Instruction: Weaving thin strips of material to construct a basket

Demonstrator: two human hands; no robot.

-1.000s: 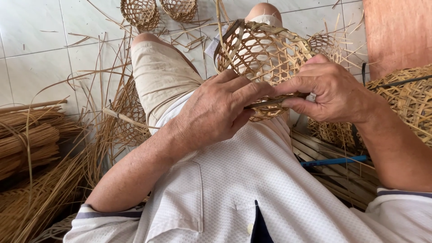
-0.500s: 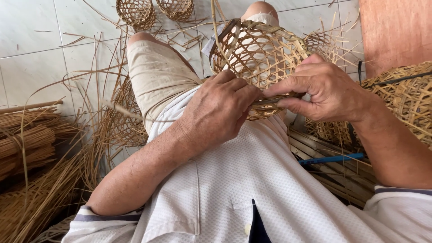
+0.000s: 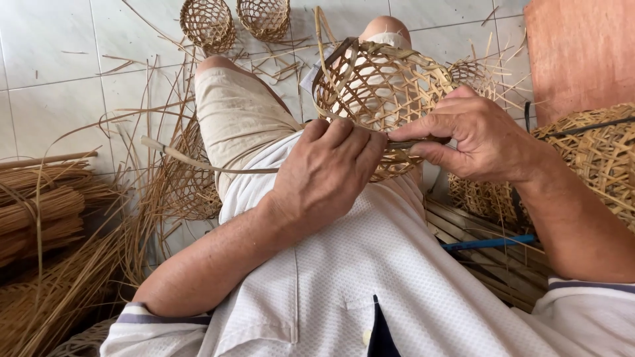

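Tiles (image 3: 53, 73) spread pale beneath a seated weaver, whose knees rise toward the top of the view. Bundles (image 3: 40, 218) of split cane lie heaped at the left, and a large woven piece (image 3: 595, 158) sits at the right below a wooden board (image 3: 582, 53). Resting on the lap between the knees, the basket (image 3: 377, 86) shows an open lattice body that looks fully woven, though loose ends stick out around its rim, so the edge appears unfinished. Two small baskets (image 3: 235, 23) stand on the floor beyond the knees. The left hand (image 3: 327, 175) curls closed over the basket's lower edge, a long strip (image 3: 198, 162) trailing out to the left from under it. The right hand (image 3: 476, 139) pinches a thin strip against the same edge between thumb and fingers. A blue tool (image 3: 489, 242) lies by the right arm.
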